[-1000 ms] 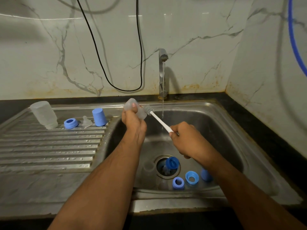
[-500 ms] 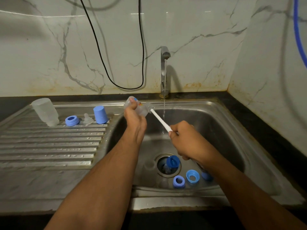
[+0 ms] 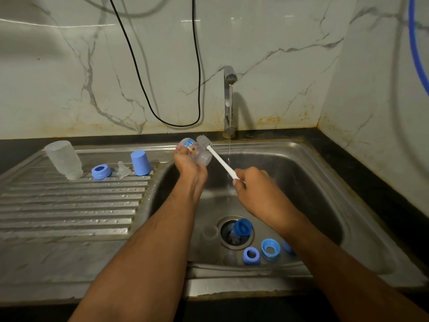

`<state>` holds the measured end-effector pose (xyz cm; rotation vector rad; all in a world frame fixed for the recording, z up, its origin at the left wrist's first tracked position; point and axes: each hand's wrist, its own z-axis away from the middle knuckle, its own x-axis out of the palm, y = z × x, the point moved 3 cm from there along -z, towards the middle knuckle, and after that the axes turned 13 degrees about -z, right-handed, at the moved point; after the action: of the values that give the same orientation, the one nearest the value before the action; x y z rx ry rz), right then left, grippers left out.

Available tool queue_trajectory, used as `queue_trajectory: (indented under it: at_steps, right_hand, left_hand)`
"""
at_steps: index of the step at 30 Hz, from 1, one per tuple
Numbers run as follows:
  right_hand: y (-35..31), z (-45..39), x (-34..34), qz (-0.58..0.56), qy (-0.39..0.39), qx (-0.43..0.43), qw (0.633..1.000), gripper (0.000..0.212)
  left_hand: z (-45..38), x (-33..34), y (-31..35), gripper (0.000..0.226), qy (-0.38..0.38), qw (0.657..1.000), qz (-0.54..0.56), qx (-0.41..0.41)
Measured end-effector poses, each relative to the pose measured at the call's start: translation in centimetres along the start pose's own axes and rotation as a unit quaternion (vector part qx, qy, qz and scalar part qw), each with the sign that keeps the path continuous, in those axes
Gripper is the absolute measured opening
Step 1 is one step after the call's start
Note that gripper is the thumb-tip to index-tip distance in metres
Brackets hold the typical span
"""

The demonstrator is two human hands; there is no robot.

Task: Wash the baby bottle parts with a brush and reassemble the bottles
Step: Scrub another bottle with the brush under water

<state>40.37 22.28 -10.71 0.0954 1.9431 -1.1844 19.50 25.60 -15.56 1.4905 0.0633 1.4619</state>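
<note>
Bottle scrub over sink, tap running.

Near sink edge: two blue rings on the basin floor, blue cap at the drain. Above them, right hand curled round the white brush handle; left hand grips a clear bottle tilted, brush head just outside it, touching its side. Drainboard far edge: upturned bottle, blue ring, clear teat, blue cup. Tap at the back.
</note>
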Motion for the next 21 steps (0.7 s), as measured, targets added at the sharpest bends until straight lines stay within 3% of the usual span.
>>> queue_trajectory:
  at_steps: [4, 8, 11, 17, 21]
  right_hand:
    - [0.3, -0.6, -0.4, 0.000, -0.003, -0.009, 1.000, 0.022]
    - [0.6, -0.1, -1.1, 0.007, -0.047, -0.019, 0.999, 0.020]
    - [0.7, 0.4, -1.3, 0.001, -0.073, -0.016, 0.997, 0.020]
    - [-0.3, -0.8, -1.0, -0.006, -0.022, -0.009, 1.000, 0.027]
    - [0.5, 0.4, -1.1, -0.019, -0.062, 0.003, 0.998, 0.025]
  left_hand:
    - [0.4, 1.1, -0.4, 0.029, -0.072, 0.993, -0.091, -0.010]
    - [-1.3, 0.2, 0.7, 0.062, -0.051, 0.988, -0.144, 0.001]
    - [-1.9, -0.7, 1.1, 0.056, -0.037, 0.989, -0.143, -0.032]
    - [-0.5, 1.0, -0.7, 0.056, -0.071, 0.984, -0.156, -0.055]
    - [-1.5, -0.5, 1.0, 0.054, -0.046, 0.992, -0.107, -0.046]
